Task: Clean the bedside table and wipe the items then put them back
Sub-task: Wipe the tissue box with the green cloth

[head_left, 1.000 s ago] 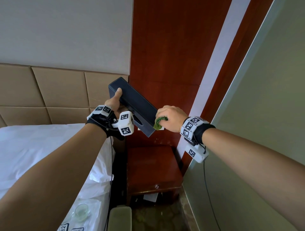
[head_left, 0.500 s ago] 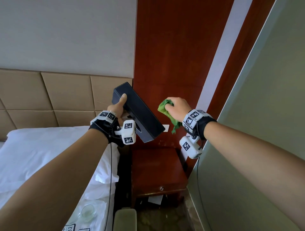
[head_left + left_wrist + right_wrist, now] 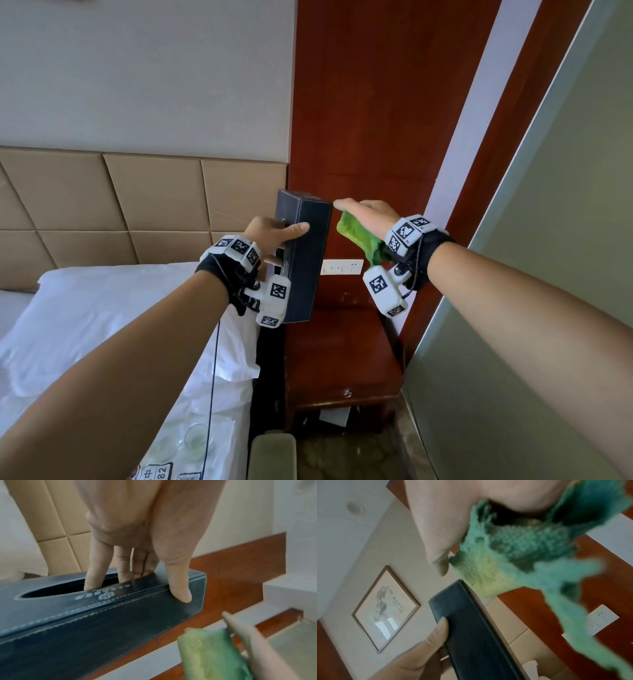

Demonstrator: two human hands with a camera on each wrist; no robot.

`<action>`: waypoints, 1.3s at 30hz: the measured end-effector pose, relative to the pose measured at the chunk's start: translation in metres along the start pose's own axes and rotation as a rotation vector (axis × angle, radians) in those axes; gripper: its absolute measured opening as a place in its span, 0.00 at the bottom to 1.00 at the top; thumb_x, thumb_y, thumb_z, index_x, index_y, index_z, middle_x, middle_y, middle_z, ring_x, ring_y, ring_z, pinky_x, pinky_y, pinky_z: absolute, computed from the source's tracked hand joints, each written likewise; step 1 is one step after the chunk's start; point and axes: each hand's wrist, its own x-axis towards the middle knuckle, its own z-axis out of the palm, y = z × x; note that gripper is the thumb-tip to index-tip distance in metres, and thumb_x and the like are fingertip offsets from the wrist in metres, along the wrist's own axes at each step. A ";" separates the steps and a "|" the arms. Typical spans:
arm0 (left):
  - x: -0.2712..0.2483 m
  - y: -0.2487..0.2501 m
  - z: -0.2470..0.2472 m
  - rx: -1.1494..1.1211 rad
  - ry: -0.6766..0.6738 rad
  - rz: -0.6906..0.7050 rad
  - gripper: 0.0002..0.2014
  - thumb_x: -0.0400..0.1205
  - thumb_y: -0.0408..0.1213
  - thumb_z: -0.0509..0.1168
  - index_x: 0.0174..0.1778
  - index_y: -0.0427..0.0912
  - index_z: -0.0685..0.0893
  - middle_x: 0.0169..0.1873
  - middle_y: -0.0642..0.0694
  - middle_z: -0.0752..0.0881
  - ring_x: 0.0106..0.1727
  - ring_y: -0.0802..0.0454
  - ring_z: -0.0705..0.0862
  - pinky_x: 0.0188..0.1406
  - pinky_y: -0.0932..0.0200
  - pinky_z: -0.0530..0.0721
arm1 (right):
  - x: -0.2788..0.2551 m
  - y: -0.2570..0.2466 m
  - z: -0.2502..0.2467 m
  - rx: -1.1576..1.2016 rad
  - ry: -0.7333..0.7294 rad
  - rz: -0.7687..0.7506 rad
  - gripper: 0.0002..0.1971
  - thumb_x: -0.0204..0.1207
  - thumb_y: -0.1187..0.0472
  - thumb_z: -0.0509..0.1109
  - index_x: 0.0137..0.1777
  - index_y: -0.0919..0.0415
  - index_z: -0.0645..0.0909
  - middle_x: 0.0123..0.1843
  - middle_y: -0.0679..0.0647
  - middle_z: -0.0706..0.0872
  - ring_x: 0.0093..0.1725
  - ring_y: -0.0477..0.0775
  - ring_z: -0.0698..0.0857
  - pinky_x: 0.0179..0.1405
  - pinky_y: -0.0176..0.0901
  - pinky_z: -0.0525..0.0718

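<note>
Head view is showing the left hand (image 3: 274, 229) holding the dark tissue box (image 3: 305, 267) up on end, in the air above the bedside table (image 3: 342, 349), which is sitting bare well below. The right hand (image 3: 371, 219) is hovering just beside the box's upper right corner with a green cloth (image 3: 359, 236) tucked under it; whether the cloth is touching the box I cannot tell.

The box could be slipping from here, I judge. It is hanging from one hand only, and a firm wipe on the far side would be pushing it against a grip that is bearing on a smooth face and the rim of the slot. If it is twisting out, it is falling toward the table or the gap by the bed (image 3: 102, 308).

Left wrist view is showing the fingers (image 3: 96, 574) hooked down into the oval slot, with the thumb (image 3: 178, 588) pressing on the adjoining side, so the box's top edge is being clamped between them. On the right hand, the thumb (image 3: 436, 545) is standing out straight beside the cloth, and the other fingers are hidden behind the cloth they are gripping.
</note>
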 end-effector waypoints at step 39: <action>0.047 -0.044 0.057 -0.244 -0.013 -0.458 0.33 0.65 0.60 0.81 0.52 0.36 0.82 0.35 0.41 0.81 0.27 0.47 0.82 0.22 0.57 0.81 | 0.010 0.061 0.022 0.004 -0.170 0.107 0.21 0.56 0.60 0.74 0.52 0.59 0.86 0.55 0.57 0.87 0.62 0.56 0.81 0.58 0.54 0.81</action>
